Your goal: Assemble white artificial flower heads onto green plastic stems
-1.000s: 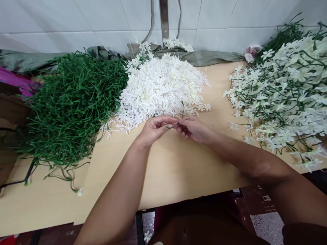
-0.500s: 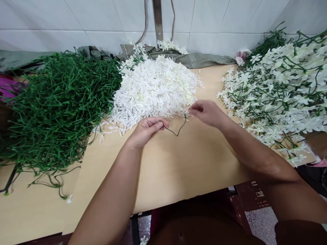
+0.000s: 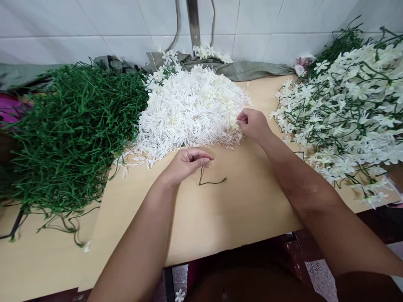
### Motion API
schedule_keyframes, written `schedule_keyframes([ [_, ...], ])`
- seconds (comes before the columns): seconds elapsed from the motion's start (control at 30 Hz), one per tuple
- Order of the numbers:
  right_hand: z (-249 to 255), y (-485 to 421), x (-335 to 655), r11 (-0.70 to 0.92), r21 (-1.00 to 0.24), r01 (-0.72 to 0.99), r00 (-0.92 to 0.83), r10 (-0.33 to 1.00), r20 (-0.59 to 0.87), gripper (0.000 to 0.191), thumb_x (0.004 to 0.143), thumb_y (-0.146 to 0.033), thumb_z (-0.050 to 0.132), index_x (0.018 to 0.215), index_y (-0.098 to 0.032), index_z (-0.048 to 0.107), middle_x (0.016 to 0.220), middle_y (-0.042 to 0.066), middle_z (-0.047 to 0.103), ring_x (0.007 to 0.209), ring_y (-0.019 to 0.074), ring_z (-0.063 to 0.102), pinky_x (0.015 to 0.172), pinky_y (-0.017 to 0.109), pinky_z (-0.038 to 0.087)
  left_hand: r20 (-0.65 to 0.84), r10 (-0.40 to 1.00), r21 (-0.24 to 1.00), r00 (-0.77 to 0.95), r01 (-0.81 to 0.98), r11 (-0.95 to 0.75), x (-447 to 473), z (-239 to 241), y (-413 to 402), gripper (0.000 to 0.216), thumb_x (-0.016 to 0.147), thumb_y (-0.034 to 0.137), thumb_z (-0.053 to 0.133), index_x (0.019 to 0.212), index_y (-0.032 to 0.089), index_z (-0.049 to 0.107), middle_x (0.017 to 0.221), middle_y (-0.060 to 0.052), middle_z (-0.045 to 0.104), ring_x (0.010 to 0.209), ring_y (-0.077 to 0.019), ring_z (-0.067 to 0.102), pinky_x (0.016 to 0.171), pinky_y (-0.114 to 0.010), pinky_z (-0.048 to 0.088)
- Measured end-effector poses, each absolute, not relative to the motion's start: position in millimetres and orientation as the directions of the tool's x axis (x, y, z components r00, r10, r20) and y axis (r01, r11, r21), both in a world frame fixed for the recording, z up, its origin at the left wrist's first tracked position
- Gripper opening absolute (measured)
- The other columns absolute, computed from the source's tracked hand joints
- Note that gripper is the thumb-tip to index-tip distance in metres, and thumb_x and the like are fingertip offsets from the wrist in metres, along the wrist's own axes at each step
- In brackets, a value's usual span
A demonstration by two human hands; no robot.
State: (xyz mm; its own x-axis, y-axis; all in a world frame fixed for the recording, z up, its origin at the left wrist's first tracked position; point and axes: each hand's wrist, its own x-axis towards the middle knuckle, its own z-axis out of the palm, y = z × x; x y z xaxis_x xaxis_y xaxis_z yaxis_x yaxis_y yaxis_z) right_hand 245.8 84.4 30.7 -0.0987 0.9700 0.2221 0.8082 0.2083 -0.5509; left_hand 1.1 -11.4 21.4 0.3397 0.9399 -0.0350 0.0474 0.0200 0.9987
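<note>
Between the thumb and fingers of my left hand (image 3: pixel 190 164) is one end of a thin green artificial flower stem (image 3: pixel 211 183). The stem hangs down with a bend, and its free tip points right, low over the board. My right hand (image 3: pixel 252 123) is at the right edge of a heap of white artificial flower pieces (image 3: pixel 193 111). Its thumb and fingertips are pinched together against the heap. Whether a piece is between them I cannot make out.
A large pile of green stems (image 3: pixel 78 130) lies on the left. Assembled white flowers on green stems (image 3: pixel 349 113) are heaped at the right. Grey cloth (image 3: pixel 255 69) runs along the tiled wall (image 3: pixel 126 19) behind the tan board (image 3: pixel 201 226).
My right hand has moved up and away from the stem to the white heap. My left hand has turned, and the stem now hangs lower, its free end swung downward.
</note>
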Motion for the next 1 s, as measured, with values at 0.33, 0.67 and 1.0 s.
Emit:
schedule_keyframes([
  [0.33, 34, 80, 239, 0.227, -0.590, 0.775, -0.112, 0.968, 0.226, 0.012, 0.075, -0.007, 0.059, 0.070, -0.018, 0.056, 0.072, 0.002, 0.059, 0.068, 0.0144, 0.052, 0.071, 0.031, 0.041, 0.124, 0.959, 0.988, 0.255, 0.059, -0.144, 7, 15, -8, 0.023, 0.067, 0.040, 0.085, 0.066, 0.019, 0.075, 0.071, -0.005, 0.070, 0.067, -0.0138, 0.061, 0.062, -0.026, 0.048],
  [0.67, 56, 39, 184, 0.324, -0.834, 0.446, -0.343, 0.923, 0.175, 0.013, 0.080, -0.011, 0.058, 0.072, -0.019, 0.052, 0.071, -0.002, 0.057, 0.067, 0.0105, 0.051, 0.067, 0.027, 0.043, 0.018, 1.000, 0.986, 0.000, -0.166, -0.017, 13, 10, -6, 0.044, 0.057, 0.044, 0.090, 0.090, 0.019, 0.076, 0.076, -0.003, 0.072, 0.062, -0.0104, 0.058, 0.050, -0.021, 0.047],
  [1.0, 53, 26, 153, 0.374, -0.811, 0.449, -0.371, 0.904, 0.212, 0.013, 0.084, -0.015, 0.058, 0.075, -0.020, 0.050, 0.076, -0.001, 0.060, 0.070, 0.0115, 0.054, 0.071, 0.028, 0.043, 0.077, 0.997, 0.976, -0.029, -0.201, -0.082, 8, 13, -6, 0.046, 0.059, 0.056, 0.087, 0.074, 0.019, 0.064, 0.065, 0.002, 0.065, 0.052, -0.0080, 0.052, 0.048, -0.021, 0.044],
])
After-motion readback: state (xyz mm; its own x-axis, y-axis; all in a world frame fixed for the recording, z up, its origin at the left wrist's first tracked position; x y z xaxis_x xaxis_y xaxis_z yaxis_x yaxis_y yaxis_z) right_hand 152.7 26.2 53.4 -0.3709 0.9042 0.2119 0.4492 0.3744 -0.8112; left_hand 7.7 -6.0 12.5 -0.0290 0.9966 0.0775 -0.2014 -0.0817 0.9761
